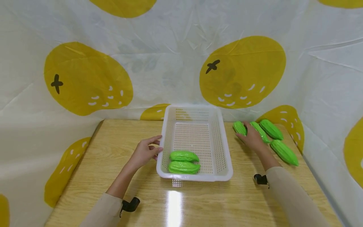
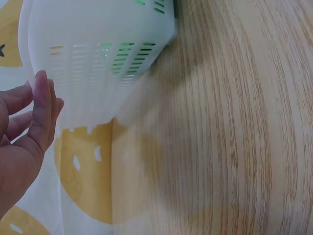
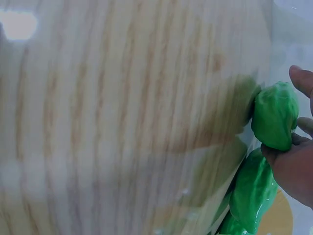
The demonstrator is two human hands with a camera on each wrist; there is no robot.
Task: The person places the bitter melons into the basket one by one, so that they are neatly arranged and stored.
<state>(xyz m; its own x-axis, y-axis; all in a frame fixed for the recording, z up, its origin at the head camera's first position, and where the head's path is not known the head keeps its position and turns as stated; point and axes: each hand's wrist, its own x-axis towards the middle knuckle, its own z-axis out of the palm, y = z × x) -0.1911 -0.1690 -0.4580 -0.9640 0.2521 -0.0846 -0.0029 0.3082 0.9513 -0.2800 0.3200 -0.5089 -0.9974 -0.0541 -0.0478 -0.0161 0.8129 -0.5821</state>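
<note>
A white perforated plastic basket [image 1: 195,178] stands mid-table, with two bright green bitter melons, one [image 1: 184,167] in front of the other [image 1: 184,156], at its near left. My left hand [image 1: 144,153] is at the basket's left side, its fingertips touching the rim from outside; in the left wrist view the fingers [image 2: 43,110] lie against the outer wall. To the basket's right, my right hand [image 1: 252,137] has thumb and fingers around the leftmost bitter melon [image 3: 275,116]. Beside that hand lie three more bitter melons [image 1: 260,132], [image 1: 271,129], [image 1: 284,152].
The wooden table [image 1: 119,132] meets a white cloth [image 1: 170,72] printed with yellow fruit at its back and sides. A bright light reflection shows on the tabletop in front of the basket. Black wrist cameras sit on both sleeves.
</note>
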